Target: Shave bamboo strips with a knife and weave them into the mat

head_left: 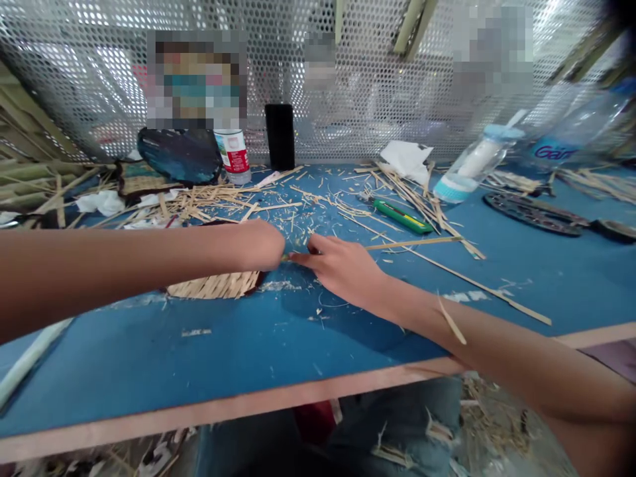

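Over the blue table, my left hand (261, 245) is curled closed, its fingers mostly hidden behind the back of the hand. What it grips cannot be made out. Just to its right, my right hand (342, 262) is closed on a thin bamboo strip (417, 244), whose long end sticks out to the right. A short bit of strip shows between the two hands. Partly covered by my left hand and forearm lies a woven bamboo piece (216, 285) with a dark edge. Another short bamboo sliver (452, 321) rests against my right forearm.
A green cutter (401, 216) lies beyond my right hand among loose bamboo strips (497, 293) and shavings. Along the back stand a black phone (280, 137), a red-labelled bottle (233, 159) and a blue-lidded bottle (470, 165). Perforated metal mesh (358, 112) rises behind the table (238, 358).
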Demonstrator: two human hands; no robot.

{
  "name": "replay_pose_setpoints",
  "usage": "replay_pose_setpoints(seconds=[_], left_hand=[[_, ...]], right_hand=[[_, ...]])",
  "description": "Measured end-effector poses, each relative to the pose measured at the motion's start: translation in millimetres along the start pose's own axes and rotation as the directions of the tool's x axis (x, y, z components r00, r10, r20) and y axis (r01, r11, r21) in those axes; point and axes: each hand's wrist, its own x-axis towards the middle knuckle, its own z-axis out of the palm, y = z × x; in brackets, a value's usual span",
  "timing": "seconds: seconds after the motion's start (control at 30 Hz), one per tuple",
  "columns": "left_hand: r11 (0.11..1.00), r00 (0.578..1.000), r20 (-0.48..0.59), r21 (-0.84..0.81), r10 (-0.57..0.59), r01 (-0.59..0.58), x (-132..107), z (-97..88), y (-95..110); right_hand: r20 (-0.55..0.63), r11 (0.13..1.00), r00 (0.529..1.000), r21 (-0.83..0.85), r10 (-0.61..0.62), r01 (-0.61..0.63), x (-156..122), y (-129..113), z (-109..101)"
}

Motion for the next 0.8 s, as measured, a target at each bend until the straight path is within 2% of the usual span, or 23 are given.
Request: replay_pose_setpoints(seconds=[0.1,0.27,0.57,0.8], left_hand=[[0.981,0.98,0.169,0.179,-0.104,0.074,-8,-7.5,7],[0.967,0.965,0.232,0.246,-0.122,0.063,-11,-17.2,11],[0.994,0.924,0.371,0.085,-0.091,0.064,-7,-21.2,-17],[0.995,0.901,0.424,-0.003,-0.087,0.097,5,-12.5,-22]], right_hand=[[0.006,1.0,1.0,0.017,0.016,-0.016,0,0,-1],[-0.014,0.998,0.999,0.061,0.033,-0.032,-1,-1,0],[-0.013,0.999,1.0,-0.018,0.028,-0.028,2,-14,-2],[-0.029,0.997,0.999,-0.075,0.02,-0.022,-1,-19,-7]])
